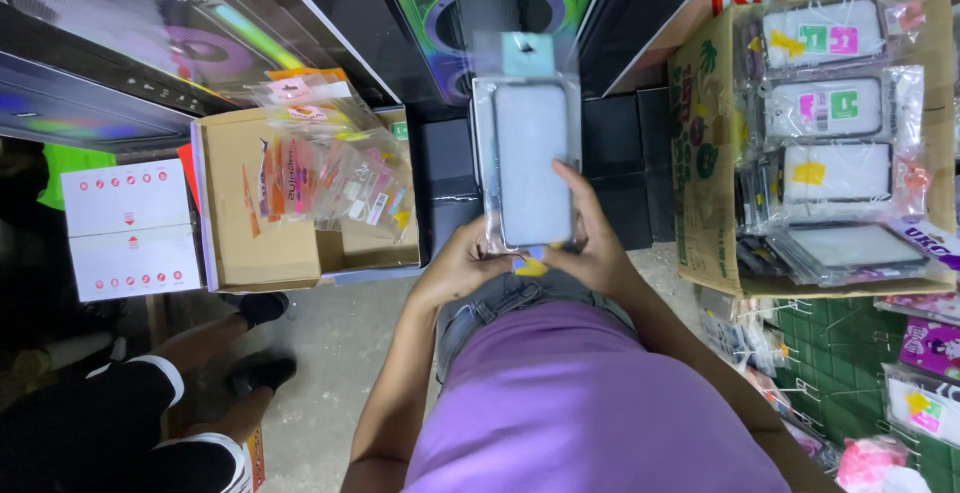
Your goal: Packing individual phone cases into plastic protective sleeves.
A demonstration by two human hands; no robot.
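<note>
The person holds a clear plastic sleeve [527, 143] with a pale phone-shaped insert in both hands, up in front of the lap and carried by nothing but the fingers. Its long axis runs straight away from the body, with the hang-tab end farthest off and the near short edge down in the grip. The left hand [462, 266] curls closed around the near left corner; the right hand [590, 243] grips the near right corner, and its thumb lies up along the right edge of the sleeve. Both hands sit at the same end (neither is nearer than the other), so the whole length sticks out beyond them.

1 open cardboard box [262, 243] of small packets stands to the left, and a second box [705, 153] of similar sleeves stands to the right, each well apart from the hands.
</note>
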